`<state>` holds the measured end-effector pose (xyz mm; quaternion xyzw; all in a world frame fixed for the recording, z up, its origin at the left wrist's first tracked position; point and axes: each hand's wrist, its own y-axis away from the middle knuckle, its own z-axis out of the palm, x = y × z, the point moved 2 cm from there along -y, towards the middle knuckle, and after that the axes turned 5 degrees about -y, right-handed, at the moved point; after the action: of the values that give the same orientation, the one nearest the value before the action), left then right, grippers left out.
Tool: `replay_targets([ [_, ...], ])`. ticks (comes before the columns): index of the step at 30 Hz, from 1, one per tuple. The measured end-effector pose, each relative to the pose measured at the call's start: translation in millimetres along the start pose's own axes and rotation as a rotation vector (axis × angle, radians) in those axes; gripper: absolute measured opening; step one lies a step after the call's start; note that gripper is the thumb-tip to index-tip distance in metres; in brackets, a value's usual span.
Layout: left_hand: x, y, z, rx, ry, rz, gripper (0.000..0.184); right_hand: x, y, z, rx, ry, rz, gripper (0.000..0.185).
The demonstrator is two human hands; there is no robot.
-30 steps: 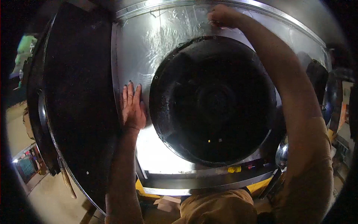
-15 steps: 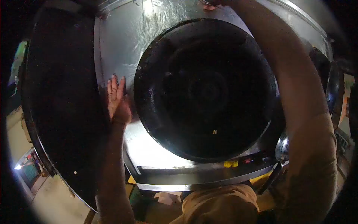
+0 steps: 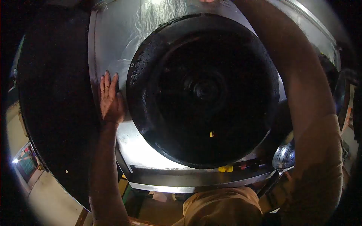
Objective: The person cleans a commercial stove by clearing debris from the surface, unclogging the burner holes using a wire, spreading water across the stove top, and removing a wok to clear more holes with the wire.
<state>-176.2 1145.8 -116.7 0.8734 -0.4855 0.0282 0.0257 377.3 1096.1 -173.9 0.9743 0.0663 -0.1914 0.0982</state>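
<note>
A large round black pan (image 3: 203, 116) with a dark, shiny inside fills the middle of the view. It sits in a stainless-steel stove top (image 3: 141, 150). My left hand (image 3: 112, 100) lies on the steel to the left of the pan, fingers stretched out and holding nothing. From the right, my other arm reaches past the pan to the far side. Only a sliver of my right hand (image 3: 206, 1) shows at the top edge, so its fingers and anything in them are hidden.
Another big dark round pan (image 3: 56, 113) stands on the left. Right of the middle pan rests a rounded metal ladle or bowl (image 3: 283, 155), partly behind my arm. A yellow knob-like piece (image 3: 225, 169) sits at the front edge. A raised steel rim (image 3: 313, 19) runs along the far right.
The view has shifted a little, so the pan and my left hand appear slightly further left. My right hand has slipped further out at the top edge. My left hand stays flat.
</note>
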Motion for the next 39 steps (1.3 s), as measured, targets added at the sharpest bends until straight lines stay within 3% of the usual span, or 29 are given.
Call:
replay_targets([
  [1,-1.0,0.0,0.2,0.001,0.014,0.007,0.063,-6.3,1.9,-5.3,0.002,0.004,-0.002,0.022],
  [3,-0.4,-0.9,-1.4,0.002,0.028,0.014,0.063,-32.0,11.0,-18.0,0.153,0.472,-0.246,0.027],
  [6,0.1,-0.7,-2.8,-0.025,0.022,-0.017,0.063,-33.6,9.2,-18.0,0.097,0.55,-0.171,0.031],
  [10,-1.9,-0.7,-0.7,0.006,0.022,0.017,0.063,-26.4,10.7,-11.5,0.145,0.487,-0.194,0.032],
  [13,-1.1,-0.7,-2.3,0.015,0.048,0.022,0.062,-24.3,10.3,-9.9,0.291,0.456,-0.359,0.032],
  [18,-2.9,-0.5,-0.5,0.001,0.024,0.011,0.062,-33.4,10.7,-10.8,0.158,0.567,-0.121,0.03],
  [22,-4.6,-0.4,-0.1,0.033,0.037,0.044,0.063,-30.8,6.9,-9.2,0.024,0.594,-0.058,0.028],
  [24,-3.6,-0.4,-1.1,0.028,0.032,0.041,0.063,-22.2,7.5,-3.2,0.221,0.525,-0.135,0.029],
  [28,-1.9,-0.1,-1.8,0.023,0.03,0.032,0.063,-11.6,5.4,3.0,0.211,0.544,-0.144,0.032],
  [31,-1.5,-0.2,-1.8,0.024,0.035,0.029,0.063,-26.0,15.0,-5.7,0.331,0.433,-0.268,0.031],
  [34,1.3,-0.5,-3.5,0.013,0.024,0.018,0.063,-26.5,11.6,-5.1,0.189,0.55,-0.139,0.03],
  [37,-0.9,-0.2,-2.5,0.002,0.012,0.016,0.063,-6.3,4.1,8.6,0.329,0.525,-0.245,0.027],
  [39,-2.8,0.4,-1.1,0.004,0.012,0.025,0.063,10.0,-1.0,19.9,0.042,-0.336,0.315,0.025],
])
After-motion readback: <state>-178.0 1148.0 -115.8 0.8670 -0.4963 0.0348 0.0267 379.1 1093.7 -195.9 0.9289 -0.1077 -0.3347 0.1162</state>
